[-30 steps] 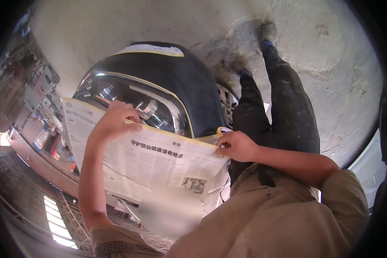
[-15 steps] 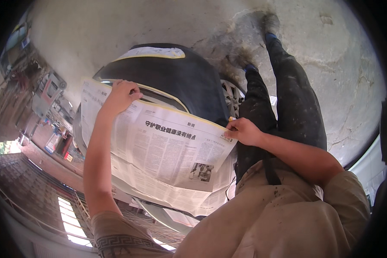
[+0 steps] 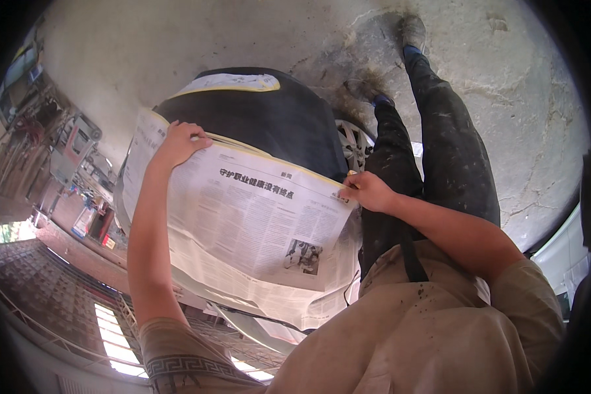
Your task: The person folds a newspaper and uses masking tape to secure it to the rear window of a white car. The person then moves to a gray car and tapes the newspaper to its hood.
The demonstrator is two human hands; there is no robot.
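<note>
A newspaper sheet [image 3: 256,210] hangs spread between my hands. Yellow masking tape [image 3: 259,153] runs along its upper edge, over a dark car body panel [image 3: 276,118]. My left hand [image 3: 182,143] is closed on the taped edge toward the left, fingers curled. At the right corner, my right hand [image 3: 369,192] pinches the sheet between thumb and fingers. A small yellow bit shows by its fingertips; I cannot tell what it is. Farther up on the panel lies a white paper patch [image 3: 236,81] bordered with yellow tape.
A car wheel [image 3: 353,146] shows at the panel's right, near my legs [image 3: 450,138]. The concrete floor [image 3: 243,33] is stained and cracked. Shop equipment [image 3: 77,141] stands to the left. A pale vehicle [image 3: 568,262] is at the right edge.
The sheet's taped edge has moved up against the dark panel, covering most of the taped opening seen before. Both hands still grip the sheet; the right hand has shifted slightly up.
</note>
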